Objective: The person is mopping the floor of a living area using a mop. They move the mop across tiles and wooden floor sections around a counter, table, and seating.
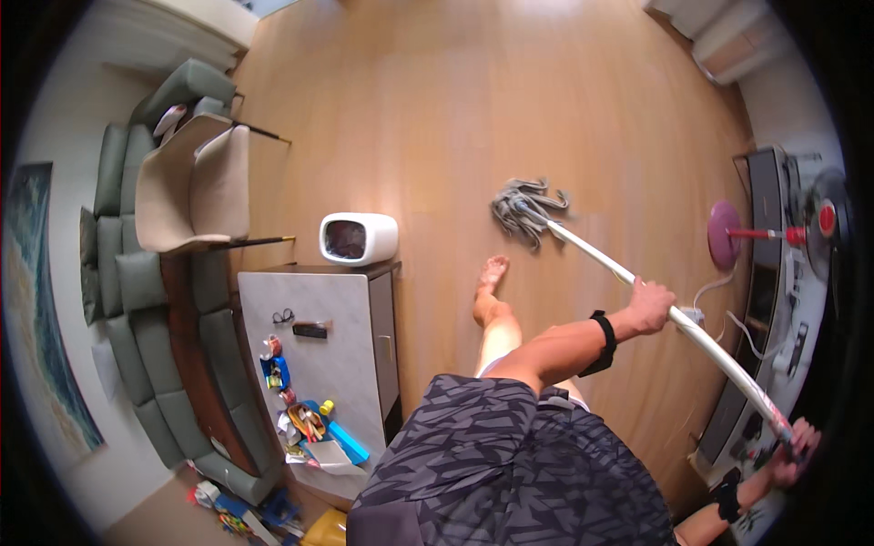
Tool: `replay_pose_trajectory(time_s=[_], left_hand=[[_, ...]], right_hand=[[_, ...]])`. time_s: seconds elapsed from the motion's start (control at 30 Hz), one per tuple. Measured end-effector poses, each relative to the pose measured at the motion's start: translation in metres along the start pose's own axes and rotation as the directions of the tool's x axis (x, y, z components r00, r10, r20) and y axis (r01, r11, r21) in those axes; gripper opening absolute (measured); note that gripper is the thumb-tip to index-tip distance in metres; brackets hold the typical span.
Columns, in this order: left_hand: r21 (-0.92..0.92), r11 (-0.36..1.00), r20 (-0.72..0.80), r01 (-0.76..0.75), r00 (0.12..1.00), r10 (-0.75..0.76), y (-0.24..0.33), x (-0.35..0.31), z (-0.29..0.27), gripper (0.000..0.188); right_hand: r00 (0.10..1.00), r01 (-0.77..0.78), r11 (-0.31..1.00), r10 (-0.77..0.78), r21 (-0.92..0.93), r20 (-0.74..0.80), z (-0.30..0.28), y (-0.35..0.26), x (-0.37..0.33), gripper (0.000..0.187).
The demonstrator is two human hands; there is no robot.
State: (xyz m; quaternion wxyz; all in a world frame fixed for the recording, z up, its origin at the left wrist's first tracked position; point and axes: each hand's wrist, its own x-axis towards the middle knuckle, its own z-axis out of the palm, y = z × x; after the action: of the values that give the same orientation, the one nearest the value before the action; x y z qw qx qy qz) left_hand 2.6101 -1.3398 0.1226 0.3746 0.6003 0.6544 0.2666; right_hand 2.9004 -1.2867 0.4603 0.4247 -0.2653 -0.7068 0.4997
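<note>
A mop with a long white handle (pixel 592 247) runs slantwise from the middle of the floor to the lower right. Its grey string head (pixel 526 211) lies spread on the wood floor ahead of my bare foot (pixel 492 273). My left hand (pixel 651 307) is closed around the handle partway along, arm stretched across to the right. Near the handle's upper end, at the lower right, my right hand (pixel 794 451) is closed on it too. Both wrists wear black bands.
Left of me stands a grey-topped table (pixel 341 364) with glasses and small packages. Beside it are a white bin-like box (pixel 372 238), a beige chair (pixel 194 189) and a green sofa (pixel 177 414). At right stand a pink-based fan (pixel 725 235), a low cabinet (pixel 765 200) and loose white cables (pixel 748 350).
</note>
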Motion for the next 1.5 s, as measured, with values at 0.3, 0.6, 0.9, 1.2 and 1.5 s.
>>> replay_pose_trajectory(time_s=[0.3, 0.6, 0.9, 1.2, 1.5], left_hand=[[-0.058, 0.889, -0.598, 0.454, 0.698, -0.395, -0.328, -0.105, -0.229, 0.010], [0.144, 0.636, -0.551, 0.758, 0.595, -0.585, -0.503, -0.337, -0.283, 0.011], [0.195, 0.685, -0.587, 0.702, 0.643, -0.492, -0.442, -0.221, -0.231, 0.019], [0.248, 0.948, -0.445, 0.200, 0.893, -0.072, -0.221, -0.054, -0.077, 0.020], [0.141, 0.982, -0.040, -0.124, 0.991, 0.131, 0.068, -0.027, 0.159, 0.007]], right_hand=[[0.896, -0.408, 0.632, 0.138, 0.659, 0.422, 0.363, 0.190, 0.179, 0.019], [0.723, -0.602, 0.754, 0.376, 0.262, 0.579, 0.584, 0.234, 0.064, 0.018], [0.789, -0.611, 0.726, 0.526, 0.316, 0.318, 0.466, 0.236, 0.104, 0.020], [0.843, -0.456, 0.856, 0.503, 0.242, -0.189, 0.189, 0.133, 0.006, 0.027], [0.734, -0.358, 0.932, 0.320, 0.059, -0.599, -0.075, -0.043, -0.209, 0.029]])
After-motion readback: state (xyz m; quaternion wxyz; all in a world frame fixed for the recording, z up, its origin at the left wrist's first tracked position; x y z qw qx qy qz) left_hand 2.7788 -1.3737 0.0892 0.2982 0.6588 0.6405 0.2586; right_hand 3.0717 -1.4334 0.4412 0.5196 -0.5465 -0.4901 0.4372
